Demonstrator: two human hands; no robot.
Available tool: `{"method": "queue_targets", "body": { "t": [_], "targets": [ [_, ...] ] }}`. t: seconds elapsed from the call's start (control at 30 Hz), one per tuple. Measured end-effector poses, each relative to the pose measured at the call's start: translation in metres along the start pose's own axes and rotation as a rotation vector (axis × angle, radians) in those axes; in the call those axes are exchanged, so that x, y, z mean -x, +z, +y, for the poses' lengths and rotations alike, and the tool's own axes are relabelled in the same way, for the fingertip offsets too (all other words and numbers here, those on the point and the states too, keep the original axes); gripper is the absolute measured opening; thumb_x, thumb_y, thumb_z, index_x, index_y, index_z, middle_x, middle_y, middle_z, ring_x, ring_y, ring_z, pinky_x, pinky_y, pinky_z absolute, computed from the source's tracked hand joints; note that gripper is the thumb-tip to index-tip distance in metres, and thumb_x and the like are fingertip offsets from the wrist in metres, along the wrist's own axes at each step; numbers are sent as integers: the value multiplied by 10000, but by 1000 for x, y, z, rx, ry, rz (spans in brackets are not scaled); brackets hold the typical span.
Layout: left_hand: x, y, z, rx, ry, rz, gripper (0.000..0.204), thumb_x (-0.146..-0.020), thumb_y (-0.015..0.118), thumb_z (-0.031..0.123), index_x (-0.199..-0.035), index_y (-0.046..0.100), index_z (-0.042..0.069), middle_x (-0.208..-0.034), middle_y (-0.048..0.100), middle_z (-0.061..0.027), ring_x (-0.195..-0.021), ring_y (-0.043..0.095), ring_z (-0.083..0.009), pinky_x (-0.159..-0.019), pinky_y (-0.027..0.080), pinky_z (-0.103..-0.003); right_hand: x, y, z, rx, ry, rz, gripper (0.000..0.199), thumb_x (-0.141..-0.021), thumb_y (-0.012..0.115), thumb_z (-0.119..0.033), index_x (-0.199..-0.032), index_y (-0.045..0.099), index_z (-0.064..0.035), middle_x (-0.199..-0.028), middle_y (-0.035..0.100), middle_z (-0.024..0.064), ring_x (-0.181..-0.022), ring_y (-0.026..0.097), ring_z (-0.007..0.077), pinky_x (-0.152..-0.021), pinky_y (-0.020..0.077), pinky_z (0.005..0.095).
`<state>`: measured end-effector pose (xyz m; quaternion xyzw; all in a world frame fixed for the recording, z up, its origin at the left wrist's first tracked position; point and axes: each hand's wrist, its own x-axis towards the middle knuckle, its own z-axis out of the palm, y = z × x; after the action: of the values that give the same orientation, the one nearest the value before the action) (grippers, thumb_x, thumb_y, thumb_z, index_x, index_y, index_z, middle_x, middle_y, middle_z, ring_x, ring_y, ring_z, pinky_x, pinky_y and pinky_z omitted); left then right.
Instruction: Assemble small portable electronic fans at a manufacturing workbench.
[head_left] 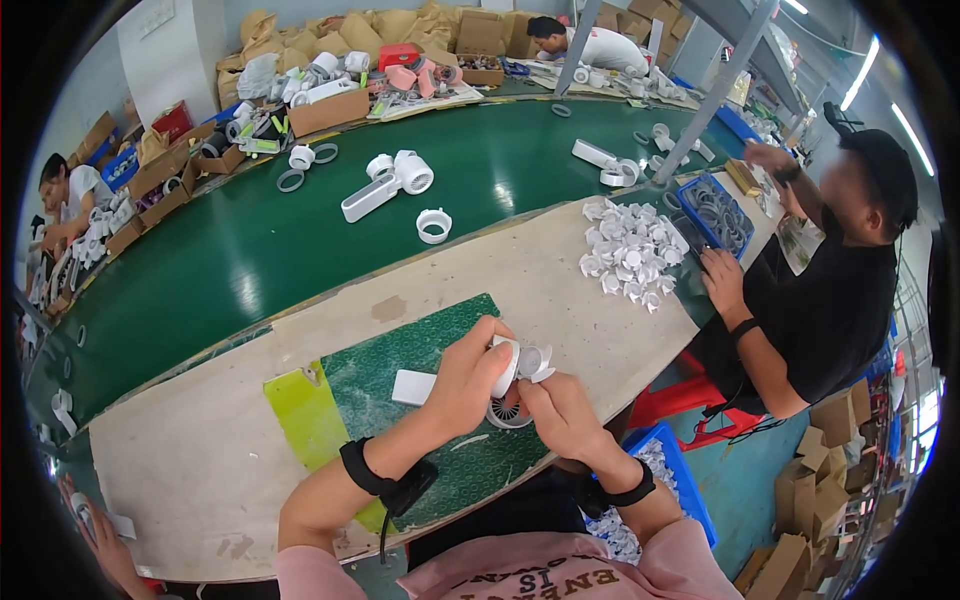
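Above the green mat (400,345), my left hand (466,378) is closed around a white round plastic housing (506,366). My right hand (566,414) pinches a small white bladed fan wheel (536,362) against the open side of that housing. Fingers hide part of where the two meet. Just below my hands lies a white handheld fan body, its flat handle (412,387) poking out to the left of my left hand and its slotted round head (509,413) partly covered by my fingers.
White bladed pieces (630,250) are heaped at the table's right. A blue bin of grey rings (716,214) stands beside a co-worker (820,290). Fan parts (400,178) rest on the green conveyor (290,235). A yellow-green sheet (300,405) lies left; a blue crate (690,485) sits lower right.
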<state>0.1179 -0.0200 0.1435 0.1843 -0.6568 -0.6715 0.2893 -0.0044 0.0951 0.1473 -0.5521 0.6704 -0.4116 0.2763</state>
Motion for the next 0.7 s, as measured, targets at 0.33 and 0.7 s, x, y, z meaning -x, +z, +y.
{"method": "queue_targets", "body": {
  "t": [0.33, 0.7],
  "targets": [
    [7, 1, 9, -214, 267, -33, 317, -888, 400, 298, -937, 508, 3, -691, 531, -84, -615, 496, -158, -556, 379, -298, 6, -6, -11, -373, 181, -126, 435, -946, 354, -276, -736, 596, 19, -642, 585, 55, -589, 547, 143, -554, 437, 296],
    [3, 1, 1, -291, 395, 47, 301, -879, 417, 256, -990, 516, -5, -727, 545, -100, -626, 511, -183, -569, 396, -302, 8, 7, -10, -302, 237, -140, 389, -940, 375, -250, -713, 576, -6, -610, 575, 63, -569, 562, 164, -562, 446, 307]
  ]
}}
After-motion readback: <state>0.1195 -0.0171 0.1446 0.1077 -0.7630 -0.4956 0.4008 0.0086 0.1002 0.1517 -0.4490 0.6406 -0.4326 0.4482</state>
